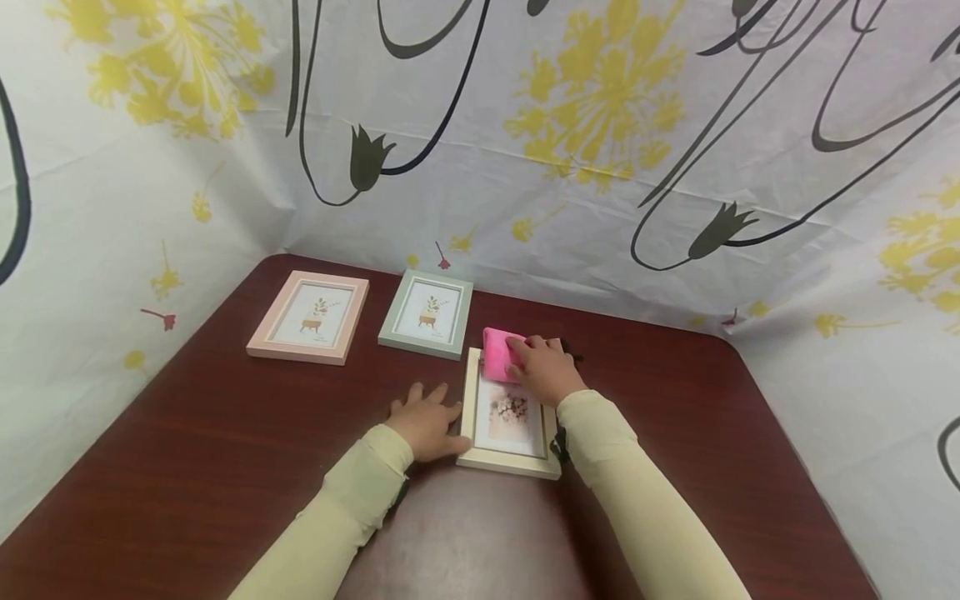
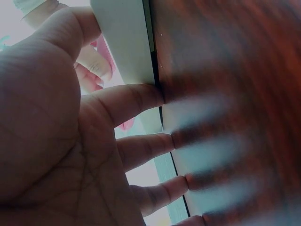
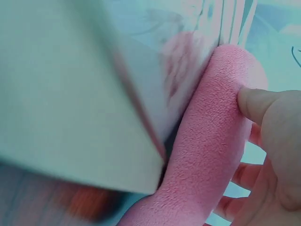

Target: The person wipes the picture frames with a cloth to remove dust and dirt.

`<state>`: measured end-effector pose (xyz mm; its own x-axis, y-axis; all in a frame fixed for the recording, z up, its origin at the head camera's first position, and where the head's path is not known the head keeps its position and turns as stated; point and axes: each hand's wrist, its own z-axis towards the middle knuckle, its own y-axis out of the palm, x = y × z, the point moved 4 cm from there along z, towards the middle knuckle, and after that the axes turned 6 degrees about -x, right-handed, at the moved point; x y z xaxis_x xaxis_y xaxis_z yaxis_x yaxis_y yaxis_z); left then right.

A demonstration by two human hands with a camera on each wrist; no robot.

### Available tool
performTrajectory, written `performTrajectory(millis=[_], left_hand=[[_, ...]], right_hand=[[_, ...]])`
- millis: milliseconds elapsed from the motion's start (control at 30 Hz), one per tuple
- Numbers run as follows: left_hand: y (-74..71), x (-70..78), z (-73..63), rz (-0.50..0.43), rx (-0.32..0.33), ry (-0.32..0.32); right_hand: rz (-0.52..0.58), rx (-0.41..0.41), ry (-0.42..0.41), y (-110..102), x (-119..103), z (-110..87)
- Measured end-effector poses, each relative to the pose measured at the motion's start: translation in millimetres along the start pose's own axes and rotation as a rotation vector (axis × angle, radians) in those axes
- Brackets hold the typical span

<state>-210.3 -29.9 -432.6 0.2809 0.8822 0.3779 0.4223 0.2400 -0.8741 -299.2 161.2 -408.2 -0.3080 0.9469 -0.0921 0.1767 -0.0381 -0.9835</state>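
A cream picture frame point(image 1: 510, 465) with a pink blossom picture lies face up on the table. My right hand point(image 1: 550, 372) holds a folded pink cloth point(image 1: 496, 354) against the glass near the frame's top edge. In the right wrist view, the plush-looking cloth point(image 3: 207, 127) rests along the glass, the thumb on its near side and the other fingers partly hidden behind it. To the left of the frame is my left hand point(image 1: 424, 425), its thumb at the lower left border. The left wrist view shows its spread fingers point(image 2: 141, 101) reaching down to the tabletop.
A green picture frame point(image 1: 388, 335) and a pink picture frame point(image 1: 262, 347) lie farther back to the left. The dark red-brown table point(image 1: 225, 467) has rounded far corners. Patterned white sheeting point(image 1: 465, 200) hangs around it.
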Motion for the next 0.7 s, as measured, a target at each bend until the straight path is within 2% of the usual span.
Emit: performTrajectory(millis=[233,433,700], left_hand=[[0.4,0.1,0.2,-0.004,-0.002,-0.001],[1.1,-0.3,0.4,0.001,-0.004,-0.001],[0.3,0.9,-0.3,-0.005,-0.005,-0.003]], right_hand=[[-0.015,-0.032,-0.025,-2,-9,3.2],[0.018,-0.099,-0.011,-3,1,-0.2],[0.069,-0.036,0.020,-7,26,-0.8]])
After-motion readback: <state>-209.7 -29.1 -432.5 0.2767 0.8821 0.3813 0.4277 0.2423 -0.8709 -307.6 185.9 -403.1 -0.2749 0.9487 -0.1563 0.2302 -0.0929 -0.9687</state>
